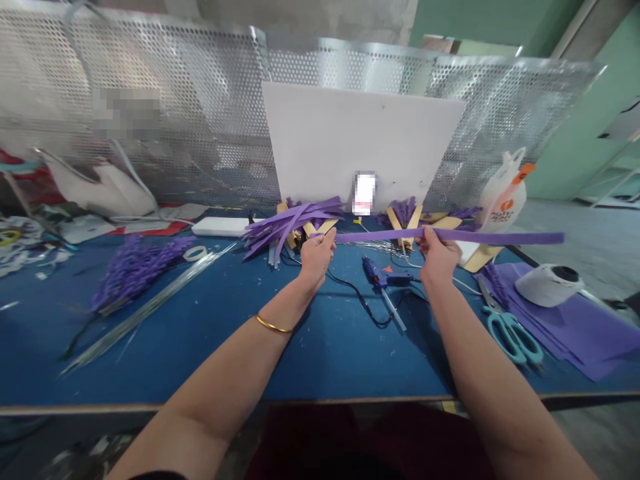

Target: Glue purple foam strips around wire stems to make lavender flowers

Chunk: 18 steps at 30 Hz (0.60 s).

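Observation:
A long, flat purple strip (pixel 377 236) is stretched level above the blue table. Its left end is pinched in my left hand (pixel 318 257), fingers closed. Farther along, my right hand (pixel 437 253) grips the same strip between thumb and fingers, and a free length runs out to the right. Just behind my left hand lies a pile of similar purple strips (pixel 285 227). Below and between the hands, a blue glue gun (pixel 379 273) rests on the table with a clear glue stick (pixel 394 309) by it. Teal-handled scissors (pixel 511 333) lie right of my right arm.
Purple flower sprigs (pixel 135 273), a tape roll (pixel 195 253) and a bundle of thin wires (pixel 150 310) lie at left. At right, a white spool (pixel 549 285) sits on purple sheets (pixel 585 327). A lit phone (pixel 365 193) leans on a white board (pixel 360 133); a plastic bag (pixel 503 197) stands nearby.

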Available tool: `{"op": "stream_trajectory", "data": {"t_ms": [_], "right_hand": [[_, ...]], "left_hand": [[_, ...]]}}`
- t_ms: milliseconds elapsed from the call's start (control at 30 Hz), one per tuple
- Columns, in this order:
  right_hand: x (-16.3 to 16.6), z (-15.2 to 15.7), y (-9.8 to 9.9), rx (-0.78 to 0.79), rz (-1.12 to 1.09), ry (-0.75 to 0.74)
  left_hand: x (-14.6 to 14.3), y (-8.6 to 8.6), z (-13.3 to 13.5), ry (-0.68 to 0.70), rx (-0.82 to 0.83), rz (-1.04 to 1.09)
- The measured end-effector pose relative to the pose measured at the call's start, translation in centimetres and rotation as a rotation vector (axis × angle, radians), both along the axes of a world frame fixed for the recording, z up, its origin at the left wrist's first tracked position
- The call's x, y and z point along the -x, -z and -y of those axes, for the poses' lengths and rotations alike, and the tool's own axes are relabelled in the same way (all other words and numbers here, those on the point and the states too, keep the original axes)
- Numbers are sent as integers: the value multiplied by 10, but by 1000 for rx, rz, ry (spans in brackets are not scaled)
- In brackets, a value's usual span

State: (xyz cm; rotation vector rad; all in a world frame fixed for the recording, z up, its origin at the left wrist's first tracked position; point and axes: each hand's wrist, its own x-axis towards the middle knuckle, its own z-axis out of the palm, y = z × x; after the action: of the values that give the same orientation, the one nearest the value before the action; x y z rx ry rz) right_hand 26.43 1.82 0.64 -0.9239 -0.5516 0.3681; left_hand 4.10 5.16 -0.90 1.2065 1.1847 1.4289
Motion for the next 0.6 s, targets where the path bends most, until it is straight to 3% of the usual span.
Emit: {"op": "stream_trajectory", "data": {"t_ms": [100,233,367,467,600], "right_hand": [[-4,-1,0,-13,-49,57],[7,0,2,-4,26,4],[33,9,7,10,173,-240],[49,19,9,11,297,-410],[59,29,7,84,429,-538]], "left_hand": [[4,0,1,-94,-98,-60],[6,-9,11,-262,-447,-438],[-2,-16,28,-126,-784,-694],[-8,-18,38,9,-789,-794],[-9,-17,43,182,-612,-870]]}}
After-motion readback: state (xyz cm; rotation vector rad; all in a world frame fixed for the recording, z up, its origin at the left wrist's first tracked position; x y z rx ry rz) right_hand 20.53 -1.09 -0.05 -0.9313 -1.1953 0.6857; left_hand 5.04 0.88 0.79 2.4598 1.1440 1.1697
